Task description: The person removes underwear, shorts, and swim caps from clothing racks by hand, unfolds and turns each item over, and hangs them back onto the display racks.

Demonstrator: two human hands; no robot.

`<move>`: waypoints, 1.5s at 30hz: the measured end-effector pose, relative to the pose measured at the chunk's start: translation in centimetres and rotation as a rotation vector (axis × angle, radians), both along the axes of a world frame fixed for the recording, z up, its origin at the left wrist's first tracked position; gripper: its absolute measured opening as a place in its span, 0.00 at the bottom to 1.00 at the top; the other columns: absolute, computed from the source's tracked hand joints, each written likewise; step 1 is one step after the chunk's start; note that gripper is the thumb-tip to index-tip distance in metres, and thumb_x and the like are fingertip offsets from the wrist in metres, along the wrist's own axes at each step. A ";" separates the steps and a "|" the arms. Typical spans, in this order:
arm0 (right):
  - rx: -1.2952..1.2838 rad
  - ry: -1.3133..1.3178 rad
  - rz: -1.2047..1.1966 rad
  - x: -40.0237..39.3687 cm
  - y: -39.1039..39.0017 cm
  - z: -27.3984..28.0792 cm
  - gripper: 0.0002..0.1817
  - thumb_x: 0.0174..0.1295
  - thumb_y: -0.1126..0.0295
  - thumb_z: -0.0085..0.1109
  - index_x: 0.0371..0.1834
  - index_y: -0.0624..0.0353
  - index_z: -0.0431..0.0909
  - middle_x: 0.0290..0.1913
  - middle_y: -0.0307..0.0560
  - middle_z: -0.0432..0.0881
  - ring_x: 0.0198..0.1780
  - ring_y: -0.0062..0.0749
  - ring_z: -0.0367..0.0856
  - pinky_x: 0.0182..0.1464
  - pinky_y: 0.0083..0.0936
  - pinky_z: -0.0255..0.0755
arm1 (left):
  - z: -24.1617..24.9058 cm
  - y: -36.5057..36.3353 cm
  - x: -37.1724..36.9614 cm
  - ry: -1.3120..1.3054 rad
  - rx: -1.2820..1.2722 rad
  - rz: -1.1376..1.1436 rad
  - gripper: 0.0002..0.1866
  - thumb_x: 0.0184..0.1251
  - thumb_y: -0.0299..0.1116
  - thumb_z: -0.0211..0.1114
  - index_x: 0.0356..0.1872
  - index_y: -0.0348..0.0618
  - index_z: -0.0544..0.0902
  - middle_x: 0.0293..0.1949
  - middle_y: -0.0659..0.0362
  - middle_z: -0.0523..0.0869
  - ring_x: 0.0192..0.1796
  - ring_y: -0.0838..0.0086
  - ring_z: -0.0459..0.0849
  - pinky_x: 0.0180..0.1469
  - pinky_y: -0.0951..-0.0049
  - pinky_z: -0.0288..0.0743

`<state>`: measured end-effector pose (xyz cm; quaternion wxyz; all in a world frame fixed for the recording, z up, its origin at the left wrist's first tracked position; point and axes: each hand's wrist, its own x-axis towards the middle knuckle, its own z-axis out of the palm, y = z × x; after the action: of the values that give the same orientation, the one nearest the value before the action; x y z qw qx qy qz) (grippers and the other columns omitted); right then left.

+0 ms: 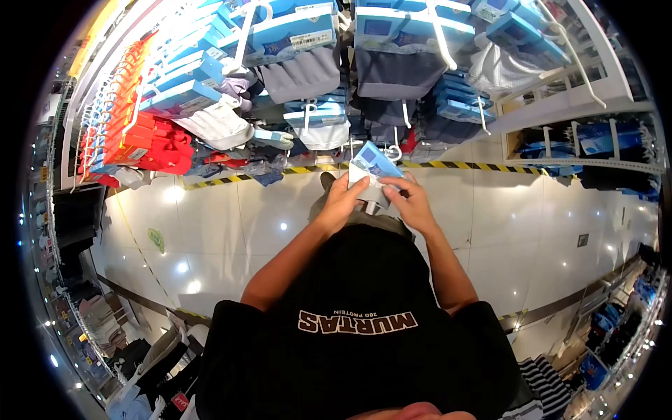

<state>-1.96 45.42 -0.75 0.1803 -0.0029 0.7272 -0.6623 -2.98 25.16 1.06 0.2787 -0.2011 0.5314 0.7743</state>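
Note:
In front of my body I hold a packaged garment with a blue card, a white hook and pale grey cloth at its lower end. My left hand grips its left side, with the thumb across the front. My right hand pinches its right edge, fingers bent over the card. What exactly the garment is cannot be made out. Just beyond it hang similar blue-carded packs, among them one with white cloth on the lower rack.
White display hooks jut out overhead, loaded with blue-carded grey garments. Red garments hang at the left. Yellow-black tape runs along the tiled floor at the rack's foot. More clothing racks stand behind on the right.

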 end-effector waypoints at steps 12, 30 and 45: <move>0.121 0.065 -0.180 -0.5 -0.5 0.1 0.13 0.66 0.65 0.64 0.41 0.65 0.85 0.39 0.44 0.80 0.39 0.28 0.78 0.42 0.26 0.71 | -1.4 -0.2 -0.4 0.159 0.143 -0.105 0.12 0.76 0.32 0.60 0.52 0.36 0.81 0.45 0.60 0.86 0.42 0.80 0.83 0.46 0.77 0.80; 0.021 -0.032 -0.142 -0.2 -0.6 -1.5 0.14 0.65 0.66 0.64 0.45 0.67 0.84 0.40 0.44 0.84 0.41 0.25 0.78 0.43 0.24 0.72 | -1.7 1.6 -0.3 0.346 -0.065 0.034 0.09 0.70 0.31 0.67 0.43 0.35 0.85 0.36 0.64 0.87 0.37 0.86 0.80 0.41 0.81 0.75; 0.147 0.028 -0.209 -1.3 -1.7 -2.2 0.17 0.61 0.63 0.70 0.43 0.66 0.84 0.33 0.45 0.82 0.37 0.27 0.79 0.41 0.27 0.72 | -2.3 -0.1 -0.6 0.284 -0.148 0.011 0.07 0.69 0.25 0.61 0.43 0.34 0.82 0.35 0.62 0.86 0.34 0.82 0.83 0.37 0.79 0.77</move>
<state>-3.22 43.69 -2.92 0.0996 0.0768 0.7726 -0.6223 -3.53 25.09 -1.25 0.1808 -0.1124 0.6200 0.7552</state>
